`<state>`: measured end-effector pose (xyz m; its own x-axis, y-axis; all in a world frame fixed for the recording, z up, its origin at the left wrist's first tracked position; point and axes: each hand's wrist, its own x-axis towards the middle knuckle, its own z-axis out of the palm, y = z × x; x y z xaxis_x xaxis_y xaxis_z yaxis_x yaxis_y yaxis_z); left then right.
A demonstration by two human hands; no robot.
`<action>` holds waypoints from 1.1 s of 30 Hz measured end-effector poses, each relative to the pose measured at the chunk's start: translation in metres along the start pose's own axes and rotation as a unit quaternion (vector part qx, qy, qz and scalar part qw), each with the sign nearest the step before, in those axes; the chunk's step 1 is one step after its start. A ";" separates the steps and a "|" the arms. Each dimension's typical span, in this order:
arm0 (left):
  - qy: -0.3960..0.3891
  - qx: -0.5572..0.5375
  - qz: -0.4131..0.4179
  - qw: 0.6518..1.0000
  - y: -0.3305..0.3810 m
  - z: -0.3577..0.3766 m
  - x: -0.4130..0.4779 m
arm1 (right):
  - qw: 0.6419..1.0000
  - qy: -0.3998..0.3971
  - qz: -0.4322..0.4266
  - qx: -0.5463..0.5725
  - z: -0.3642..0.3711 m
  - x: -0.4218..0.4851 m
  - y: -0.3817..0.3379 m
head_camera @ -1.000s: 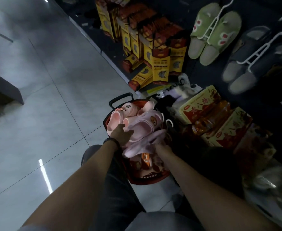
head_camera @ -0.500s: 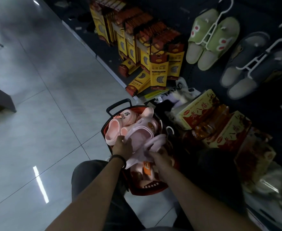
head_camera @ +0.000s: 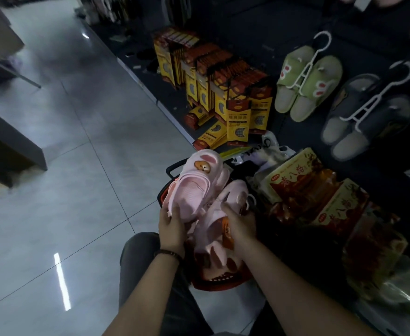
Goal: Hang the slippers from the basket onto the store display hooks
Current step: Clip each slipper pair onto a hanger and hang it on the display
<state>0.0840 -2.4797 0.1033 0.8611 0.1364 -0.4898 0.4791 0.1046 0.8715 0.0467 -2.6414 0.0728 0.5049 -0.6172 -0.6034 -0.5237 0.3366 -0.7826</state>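
The slippers (head_camera: pixel 195 192) have risen out of the basket (head_camera: pixel 223 283) since a second ago. The left hand (head_camera: pixel 172 226) grips one heel and the right hand (head_camera: pixel 241 225) grips the other, toes pointing away. The display wall (head_camera: pixel 259 44) lies ahead and to the right, nearer the right hand, beside a hung green pair (head_camera: pixel 308 83). The floor (head_camera: pixel 77 178) is tiled and the aisle dim.

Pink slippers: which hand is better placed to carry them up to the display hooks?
Probably the right. The right hand grips the pink slippers on the side facing the display, where green slippers hang. The left hand holds their aisle-side edge, farther from it.
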 end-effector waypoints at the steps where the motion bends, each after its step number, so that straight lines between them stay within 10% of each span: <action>1: 0.014 0.000 0.016 1.000 0.001 0.001 -0.005 | 1.000 0.000 -0.003 -0.002 0.001 -0.003 -0.006; 16: 0.239 0.071 0.066 0.966 -0.009 0.031 -0.015 | 0.963 -0.067 0.062 -0.253 0.028 -0.011 -0.014; 21: 0.263 0.083 0.033 0.961 -0.001 0.025 0.011 | 0.934 -0.148 -0.031 -0.324 0.017 0.017 -0.012; 33: 0.237 0.116 -0.040 0.964 0.000 0.016 0.051 | 0.851 -0.050 -0.134 -0.505 0.001 0.140 -0.059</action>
<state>0.1311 -2.4887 0.0788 0.6723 0.5771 -0.4636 0.6129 -0.0828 0.7858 0.1483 -2.7470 0.0342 0.7289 -0.4956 -0.4724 -0.6776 -0.6211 -0.3938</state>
